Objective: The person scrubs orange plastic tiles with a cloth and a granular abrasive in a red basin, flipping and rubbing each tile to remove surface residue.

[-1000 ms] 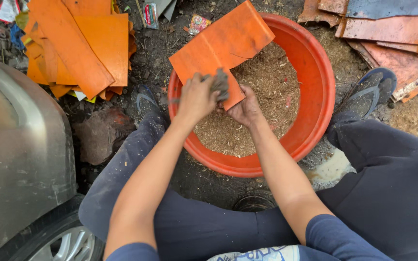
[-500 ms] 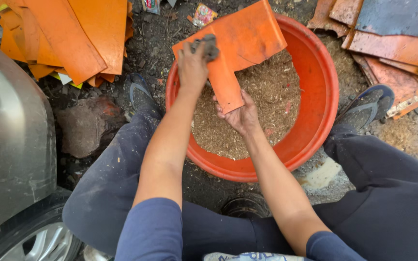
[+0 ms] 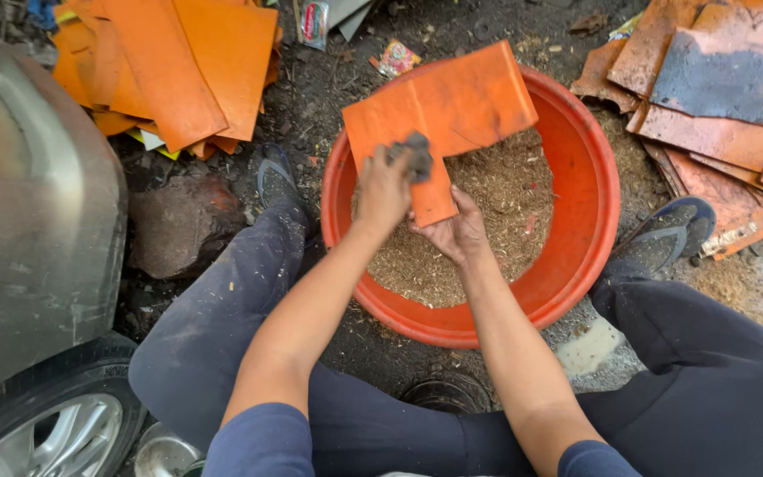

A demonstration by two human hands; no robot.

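An orange L-shaped metal plate (image 3: 452, 110) lies tilted over the far rim of a round orange tub (image 3: 589, 212) holding brown sawdust-like scrapings (image 3: 505, 203). My left hand (image 3: 386, 185) presses a small grey scouring pad (image 3: 417, 155) against the plate's lower leg. From below, my right hand (image 3: 452, 234) grips the near end of that leg. Both forearms reach forward over my dark-trousered knees.
A stack of orange plates (image 3: 178, 66) lies at the far left, rusty and dark ones (image 3: 717, 84) at the far right. A grey car body (image 3: 28, 212) and wheel (image 3: 55, 424) stand at left, beside a reddish stone (image 3: 183, 225). Sandalled feet (image 3: 673, 234) flank the tub.
My left hand with the pad slid up the plate toward its far corner, then came back down to the lower leg. My right hand kept its hold on the plate's near end.
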